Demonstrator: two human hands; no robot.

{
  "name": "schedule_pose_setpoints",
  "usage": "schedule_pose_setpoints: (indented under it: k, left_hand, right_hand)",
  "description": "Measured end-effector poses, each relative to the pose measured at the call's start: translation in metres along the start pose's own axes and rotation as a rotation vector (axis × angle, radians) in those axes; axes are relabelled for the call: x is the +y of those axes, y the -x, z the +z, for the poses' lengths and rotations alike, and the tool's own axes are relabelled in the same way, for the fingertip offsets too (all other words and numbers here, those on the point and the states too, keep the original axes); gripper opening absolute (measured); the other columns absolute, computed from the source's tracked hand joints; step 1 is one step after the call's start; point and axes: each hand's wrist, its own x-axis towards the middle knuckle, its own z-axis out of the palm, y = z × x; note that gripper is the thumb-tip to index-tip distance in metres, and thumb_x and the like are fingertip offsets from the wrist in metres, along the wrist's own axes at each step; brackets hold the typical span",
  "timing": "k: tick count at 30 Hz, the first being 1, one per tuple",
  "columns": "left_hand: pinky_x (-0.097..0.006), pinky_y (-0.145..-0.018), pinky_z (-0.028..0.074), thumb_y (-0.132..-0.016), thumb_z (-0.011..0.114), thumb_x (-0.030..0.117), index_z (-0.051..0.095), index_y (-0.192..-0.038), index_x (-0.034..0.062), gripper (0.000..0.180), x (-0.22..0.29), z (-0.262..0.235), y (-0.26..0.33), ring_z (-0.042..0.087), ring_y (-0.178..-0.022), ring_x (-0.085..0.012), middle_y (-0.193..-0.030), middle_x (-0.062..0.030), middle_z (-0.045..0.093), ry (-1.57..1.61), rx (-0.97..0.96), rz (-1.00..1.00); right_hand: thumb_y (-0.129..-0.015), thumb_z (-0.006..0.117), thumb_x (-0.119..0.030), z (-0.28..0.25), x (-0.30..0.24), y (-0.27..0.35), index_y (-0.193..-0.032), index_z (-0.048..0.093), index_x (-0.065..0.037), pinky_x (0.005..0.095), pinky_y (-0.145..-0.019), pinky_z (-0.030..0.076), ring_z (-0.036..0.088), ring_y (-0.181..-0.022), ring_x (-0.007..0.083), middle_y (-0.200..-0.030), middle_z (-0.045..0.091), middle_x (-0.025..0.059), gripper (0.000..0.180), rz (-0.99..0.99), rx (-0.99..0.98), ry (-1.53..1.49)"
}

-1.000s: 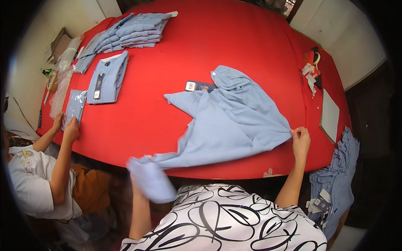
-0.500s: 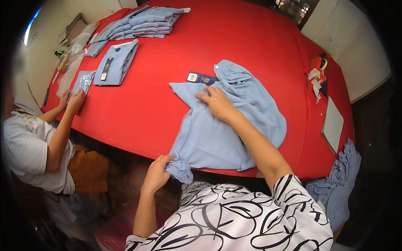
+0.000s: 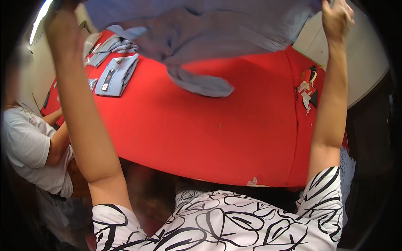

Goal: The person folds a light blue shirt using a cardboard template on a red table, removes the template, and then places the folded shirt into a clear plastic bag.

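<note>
A red table (image 3: 217, 138) fills the space below and between the raised arms, its near edge curving just above the person's patterned black-and-white top. Pale walls rise beyond the table's far side. Under the left forearm, a folded light-blue shirt (image 3: 115, 75) lies on the cloth, with a stack of more folded shirts (image 3: 106, 45) beyond it. Beside the right forearm sits a small heap of tags (image 3: 307, 85). Left of the left elbow, a co-worker in a white T-shirt (image 3: 27, 154) leans at the table's edge.

Both arms stretch straight up. The right hand (image 3: 337, 19) is closed on the edge of a blue shirt (image 3: 217, 37); the left hand (image 3: 63, 25) is blurred at the frame's top, so its grip cannot be told. The shirt hangs spread between the hands, a sleeve dangling over the table.

Half a second ago the shirt lay flat on the table under the right palm; it is now lifted clear.
</note>
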Motion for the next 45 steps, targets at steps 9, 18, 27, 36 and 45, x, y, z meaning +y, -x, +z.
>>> schedule_pose_setpoints:
  k: [9,18,27,36,45]
  left_hand:
    - [-0.044,-0.104,0.040,-0.077,0.067,0.014,0.061,-0.099,-0.0035,0.029,0.083,-0.113,0.197,0.060,-0.108,-0.0238,-0.107,-0.0122,0.065,-0.501,-0.613,-0.516]
    - [-0.038,-0.097,0.046,-0.079,0.078,0.030,0.065,-0.114,-0.0021,0.050,0.061,-0.181,0.261,0.061,-0.113,-0.0287,-0.117,-0.0171,0.065,-0.749,-0.961,-1.263]
    - [-0.042,-0.070,0.050,-0.095,0.058,0.014,0.058,-0.126,0.0109,0.030,-0.020,-0.126,0.390,0.062,-0.081,-0.0338,-0.094,-0.0120,0.059,-1.165,-0.724,-0.438]
    - [-0.041,-0.086,0.047,-0.088,0.063,0.007,0.068,-0.106,0.0054,0.019,-0.014,-0.118,0.361,0.058,-0.101,-0.0319,-0.101,-0.0131,0.062,-1.115,-0.788,-0.376]
    - [-0.051,-0.116,0.022,-0.098,0.048,0.041,0.047,-0.142,0.0158,0.050,-0.177,0.017,0.361,0.031,-0.141,-0.0343,-0.150,-0.0090,0.042,-1.017,-1.091,-0.435]
  right_hand:
    - [-0.078,0.047,0.019,-0.215,-0.090,0.123,-0.096,0.058,0.001,0.0461,-0.114,0.031,0.060,-0.102,0.0243,-0.097,0.061,0.0113,0.027,0.817,-0.703,-0.457]
    - [-0.090,0.065,-0.015,-0.302,-0.121,0.249,-0.120,0.058,-0.002,0.0370,-0.100,0.041,0.056,-0.108,0.0299,-0.110,0.058,0.0134,0.034,1.593,-1.239,-0.340]
    - [-0.091,0.063,-0.016,-0.305,-0.173,0.312,-0.097,0.053,-0.005,0.0475,-0.078,0.049,0.060,-0.096,0.0397,-0.108,0.054,0.0153,0.016,1.250,-1.332,0.135]
    - [-0.088,0.062,-0.009,-0.357,-0.161,0.257,-0.113,0.058,-0.005,0.0478,-0.099,0.040,0.052,-0.115,0.0355,-0.126,0.054,0.0153,0.025,1.075,-1.497,0.301]
    - [-0.097,0.054,-0.027,-0.128,-0.145,0.358,-0.138,0.048,-0.003,0.0520,-0.116,0.020,0.031,-0.141,0.0330,-0.150,0.038,0.0177,0.048,0.877,-1.354,-0.301]
